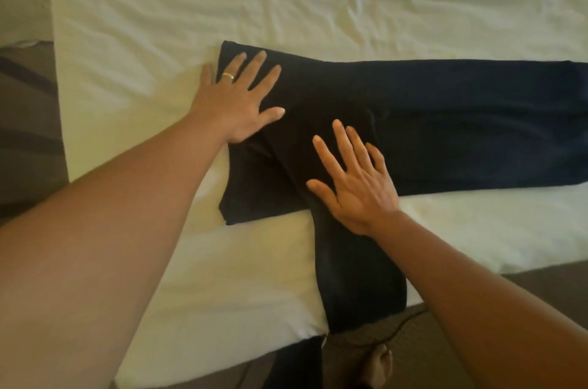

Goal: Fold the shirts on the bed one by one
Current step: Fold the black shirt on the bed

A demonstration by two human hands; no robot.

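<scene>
A dark navy shirt (445, 121) lies flat on the white bed (222, 6), its body stretching off to the right edge of the view. One sleeve (356, 277) runs down over the bed's near edge. My left hand (237, 102), with a ring on one finger, presses flat with spread fingers on the shirt's left end. My right hand (353, 181) lies flat with straight fingers on the shirt where the sleeve joins the body.
The wrinkled white sheet covers the bed behind and to the left of the shirt. Brown carpet (25, 134) shows past the bed's left edge and along the near edge (525, 286). A foot (380, 363) and a thin dark cable (401, 325) are on the floor below.
</scene>
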